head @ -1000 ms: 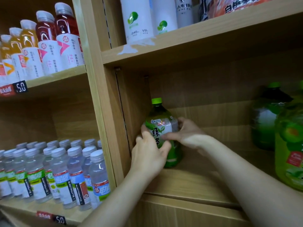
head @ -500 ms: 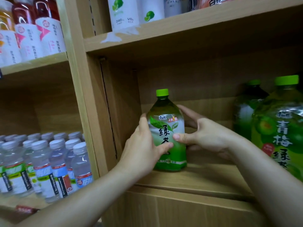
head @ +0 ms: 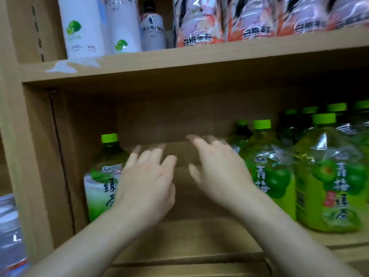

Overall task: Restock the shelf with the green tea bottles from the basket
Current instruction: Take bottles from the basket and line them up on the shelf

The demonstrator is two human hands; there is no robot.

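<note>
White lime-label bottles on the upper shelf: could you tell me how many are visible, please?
2 white lime-label bottles: one at the upper shelf's left end, the other just right of it. More may be hidden behind them.

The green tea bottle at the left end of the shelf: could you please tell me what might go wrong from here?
The open left hand overlaps the green tea bottle and might knock it over. The open right hand is close to the plum tea bottles and could bump them.

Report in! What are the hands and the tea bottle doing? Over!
Left grip and right grip open, empty. Tea bottle upright on shelf, far left. Nothing in the way; plum teas stand further right.
</note>
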